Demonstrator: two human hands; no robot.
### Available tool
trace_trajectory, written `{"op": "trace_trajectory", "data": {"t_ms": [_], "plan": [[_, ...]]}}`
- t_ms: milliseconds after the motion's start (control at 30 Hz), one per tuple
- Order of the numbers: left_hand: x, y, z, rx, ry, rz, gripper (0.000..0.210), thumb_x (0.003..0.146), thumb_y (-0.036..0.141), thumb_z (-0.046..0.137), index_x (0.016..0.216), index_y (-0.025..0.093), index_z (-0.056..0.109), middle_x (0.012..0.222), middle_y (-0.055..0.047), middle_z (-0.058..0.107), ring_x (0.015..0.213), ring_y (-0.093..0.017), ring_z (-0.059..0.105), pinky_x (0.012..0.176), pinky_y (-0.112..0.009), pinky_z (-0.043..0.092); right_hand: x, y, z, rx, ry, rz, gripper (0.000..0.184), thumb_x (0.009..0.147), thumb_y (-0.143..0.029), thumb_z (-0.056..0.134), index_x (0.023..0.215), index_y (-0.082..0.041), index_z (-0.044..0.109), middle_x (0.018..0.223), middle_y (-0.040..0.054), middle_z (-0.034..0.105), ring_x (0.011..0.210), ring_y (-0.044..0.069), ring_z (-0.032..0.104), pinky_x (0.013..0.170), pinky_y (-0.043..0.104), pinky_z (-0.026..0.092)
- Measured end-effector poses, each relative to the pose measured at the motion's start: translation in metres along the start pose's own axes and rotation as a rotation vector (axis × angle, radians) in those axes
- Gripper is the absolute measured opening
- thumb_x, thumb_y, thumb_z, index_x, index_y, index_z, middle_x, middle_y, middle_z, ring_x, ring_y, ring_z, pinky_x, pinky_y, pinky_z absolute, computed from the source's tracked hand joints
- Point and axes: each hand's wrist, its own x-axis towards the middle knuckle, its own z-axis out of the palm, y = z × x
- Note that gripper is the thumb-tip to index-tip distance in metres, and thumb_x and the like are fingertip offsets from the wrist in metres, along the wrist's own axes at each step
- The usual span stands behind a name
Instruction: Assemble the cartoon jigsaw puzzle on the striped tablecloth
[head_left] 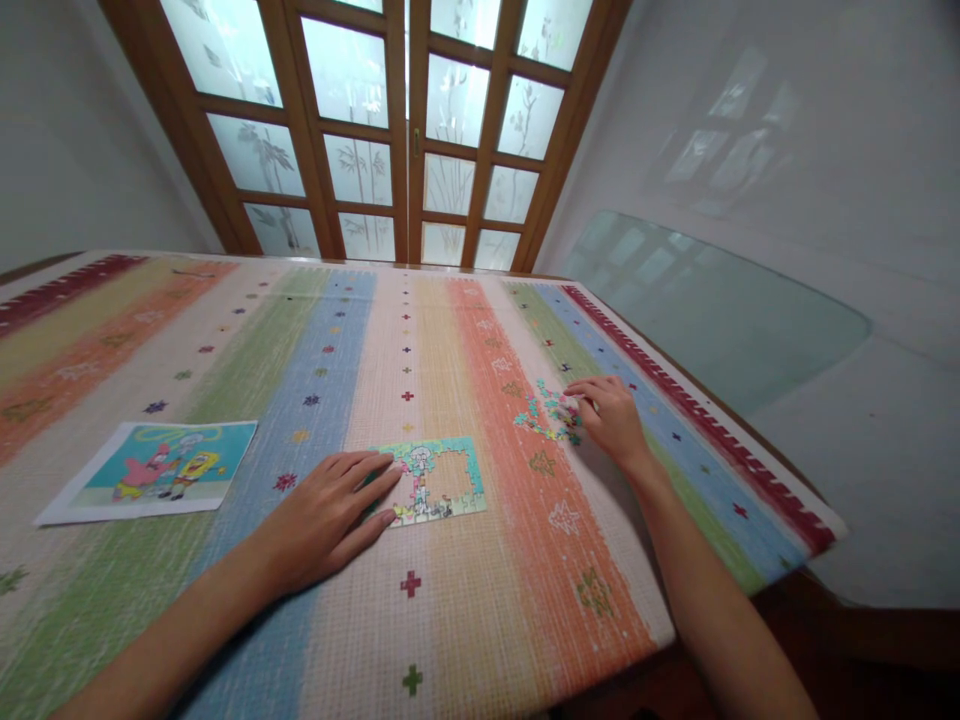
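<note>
A partly assembled cartoon jigsaw puzzle (465, 503) lies flat on the table, its border joined and a brown gap in the right half of its picture. My left hand (330, 515) rests over its left edge, fingers stretched out and covering that side. Further right, a loose pile of small, mostly teal puzzle pieces (547, 420) is spread on the cloth. At the pile's right side is my right hand (611, 415), fingers reaching over the pieces and thumb apart from them. No piece is visible in its grasp, and the fingertips are partly hard to make out.
A printed cartoon picture (172, 465) on white paper lies to the left. A striped tablecloth (450, 600) covers the table, whose right edge runs beside my right forearm. Beyond stand wooden doors (405, 130) with frosted panes, and a pale wall (847, 150) rises at right.
</note>
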Motion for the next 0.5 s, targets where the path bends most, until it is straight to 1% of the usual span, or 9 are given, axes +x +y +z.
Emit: {"op": "trace_trajectory", "data": {"t_ms": [100, 267, 367, 500], "plan": [[0.001, 0.001, -0.001, 0.006, 0.002, 0.004, 0.04, 0.106, 0.034, 0.048, 0.142, 0.02, 0.057, 0.135, -0.012, 0.067, 0.121, -0.028, 0.062, 0.103, -0.047, 0.051, 0.0, 0.003, -0.002, -0.014, 0.043, 0.037, 0.033, 0.083, -0.012, 0.045, 0.081, -0.02, 0.078, 0.098, 0.0119, 0.077, 0.094, 0.031, 0.061, 0.09, 0.048, 0.045], [0.003, 0.002, -0.003, 0.046, 0.002, 0.029, 0.039, 0.107, 0.033, 0.046, 0.141, 0.017, 0.057, 0.133, -0.013, 0.067, 0.12, -0.028, 0.063, 0.101, -0.047, 0.051, 0.0, 0.006, -0.003, -0.061, 0.087, 0.098, 0.032, 0.081, -0.014, 0.045, 0.08, -0.021, 0.076, 0.097, 0.0097, 0.077, 0.091, 0.03, 0.059, 0.09, 0.047, 0.045], [0.003, 0.002, -0.003, 0.056, 0.008, 0.032, 0.038, 0.107, 0.033, 0.045, 0.14, 0.017, 0.057, 0.132, -0.013, 0.067, 0.119, -0.028, 0.063, 0.101, -0.047, 0.05, 0.0, 0.009, -0.002, -0.071, 0.094, 0.132, 0.031, 0.081, -0.015, 0.045, 0.079, -0.021, 0.075, 0.097, 0.0098, 0.077, 0.092, 0.03, 0.059, 0.09, 0.048, 0.046], [0.002, 0.002, -0.002, 0.05, 0.017, 0.023, 0.038, 0.107, 0.034, 0.045, 0.141, 0.019, 0.057, 0.132, -0.012, 0.068, 0.118, -0.027, 0.062, 0.104, -0.047, 0.047, 0.0, 0.013, -0.003, -0.081, 0.065, 0.144, 0.031, 0.081, -0.017, 0.045, 0.081, -0.02, 0.075, 0.095, 0.0109, 0.076, 0.09, 0.03, 0.059, 0.09, 0.048, 0.047]]}}
